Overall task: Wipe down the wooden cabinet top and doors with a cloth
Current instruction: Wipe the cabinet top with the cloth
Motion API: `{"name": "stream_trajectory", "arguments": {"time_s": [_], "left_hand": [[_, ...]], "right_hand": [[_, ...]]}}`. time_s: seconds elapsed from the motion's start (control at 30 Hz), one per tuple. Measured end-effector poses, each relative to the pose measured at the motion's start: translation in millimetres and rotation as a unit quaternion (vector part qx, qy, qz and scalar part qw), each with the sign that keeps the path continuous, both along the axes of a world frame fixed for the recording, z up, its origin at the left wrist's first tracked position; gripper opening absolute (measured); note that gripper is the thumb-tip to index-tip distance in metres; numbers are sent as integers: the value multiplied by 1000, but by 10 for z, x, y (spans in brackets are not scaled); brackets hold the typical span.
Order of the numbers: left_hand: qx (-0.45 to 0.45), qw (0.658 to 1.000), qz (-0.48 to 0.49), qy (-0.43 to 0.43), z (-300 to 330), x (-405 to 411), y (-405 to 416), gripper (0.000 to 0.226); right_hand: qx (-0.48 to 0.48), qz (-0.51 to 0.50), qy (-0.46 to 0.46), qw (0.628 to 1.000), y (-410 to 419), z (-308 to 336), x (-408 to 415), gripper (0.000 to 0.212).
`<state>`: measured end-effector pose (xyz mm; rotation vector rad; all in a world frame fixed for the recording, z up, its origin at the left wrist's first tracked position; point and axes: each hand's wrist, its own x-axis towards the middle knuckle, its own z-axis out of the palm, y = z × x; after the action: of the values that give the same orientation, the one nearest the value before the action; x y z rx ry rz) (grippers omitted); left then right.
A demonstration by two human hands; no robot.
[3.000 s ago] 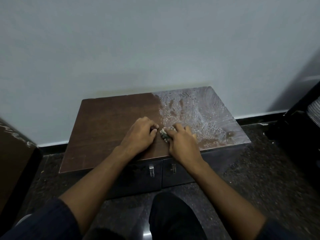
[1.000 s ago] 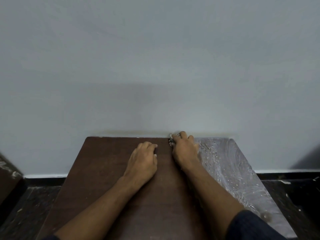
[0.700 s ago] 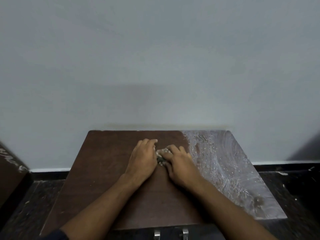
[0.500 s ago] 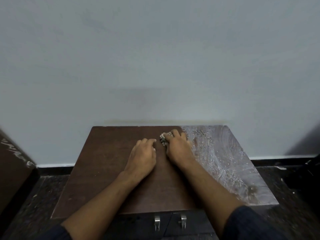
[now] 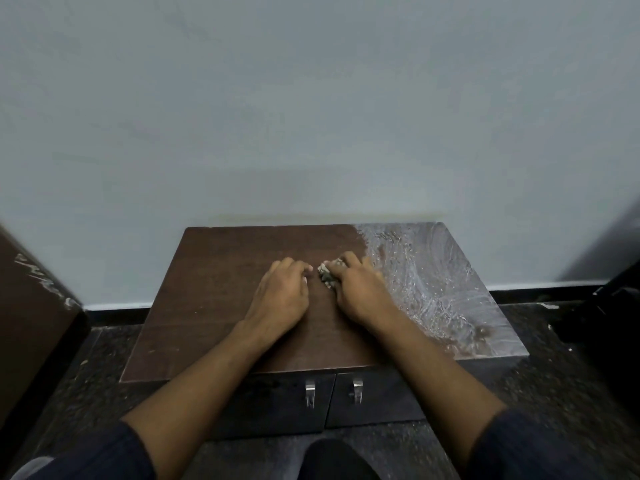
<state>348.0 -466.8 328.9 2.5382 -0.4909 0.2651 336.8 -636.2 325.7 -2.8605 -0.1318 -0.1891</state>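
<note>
Since half a second ago our right hand (image 5: 360, 292) has drawn back toward us from near the far edge of the cabinet top (image 5: 221, 299), and the cloth (image 5: 326, 274) has come with it; both now sit around the middle of the top, a little nearer the wall than the front edge. Our view has tipped down as well, so more of the two doors (image 5: 277, 403) now shows beneath the top, each with a small metal handle (image 5: 310, 393) close to the seam between them.

Our right hand has its fingers curled over the small crumpled cloth, gripping it and pressing it onto the wood; only a greyish wad shows at the fingertips. Our left hand (image 5: 282, 296) lies palm-down on the wood just beside it, fingers loosely bent and holding nothing, its fingertips close to the cloth but apart from it, much as before.

The left and middle of the top are bare dark brown, while the right part carries a whitish, streaky film (image 5: 443, 289) with swirled marks. Our right hand rests at the border of the two. The pale wall (image 5: 311, 116) rises behind the cabinet, and the dark floor (image 5: 554, 375) spreads around it.
</note>
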Motion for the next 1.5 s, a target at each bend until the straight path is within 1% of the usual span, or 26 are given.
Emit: {"name": "stream_trajectory", "arguments": {"time_s": [0.1, 0.17, 0.23, 0.33, 0.4, 0.5, 0.6, 0.8, 0.9, 0.97, 1.03, 1.23, 1.33, 1.43, 1.5], "left_hand": [[-4, 1000, 0, -5, -4, -44, -8, 26], [-6, 1000, -12, -5, -28, -83, -36, 25], [4, 1000, -24, 3, -39, -130, -81, 25], [13, 999, -40, -2, -23, -194, -155, 29], [11, 999, -43, -7, -14, -216, -191, 29], [4, 999, -49, -11, -24, -227, -219, 23], [5, 998, -63, -3, -37, -237, -282, 21], [24, 996, -81, 0, -14, -324, -418, 22], [9, 996, -85, -1, -9, -330, -460, 21], [7, 996, -91, -3, -5, -335, -484, 21], [5, 996, -94, -2, -14, -326, -508, 21], [18, 996, -93, 0, -14, -320, -616, 23], [17, 996, -89, -3, -25, -298, -610, 24], [16, 995, -96, -8, -61, -241, -615, 24], [18, 994, -109, -14, -69, -188, -653, 24]], "right_hand": [[21, 60, -26, 998, 95, -73, -403, 40], [9, 92, -36, 995, 90, -110, -587, 40], [-5, 69, -36, 997, 25, -89, -503, 41], [-16, -7, -25, 1000, 27, -33, -347, 44], [-19, -29, -25, 999, 99, -14, -428, 43], [-5, -5, -33, 999, 162, -58, -835, 41], [-5, 4, -49, 999, 40, -119, -1130, 49], [6, -83, -22, 996, -118, -37, -810, 43], [13, -52, -19, 998, -139, -58, -1059, 43], [6, -38, -41, 998, -213, -127, -1340, 47], [4, -56, -45, 997, -329, -157, -1425, 49], [-2, -120, -10, 993, -342, -44, -914, 48], [7, -110, -11, 994, -342, -62, -1099, 47], [9, -117, -45, 992, -335, -115, -1414, 45], [9, -125, -40, 991, -339, -125, -1396, 46]]}}
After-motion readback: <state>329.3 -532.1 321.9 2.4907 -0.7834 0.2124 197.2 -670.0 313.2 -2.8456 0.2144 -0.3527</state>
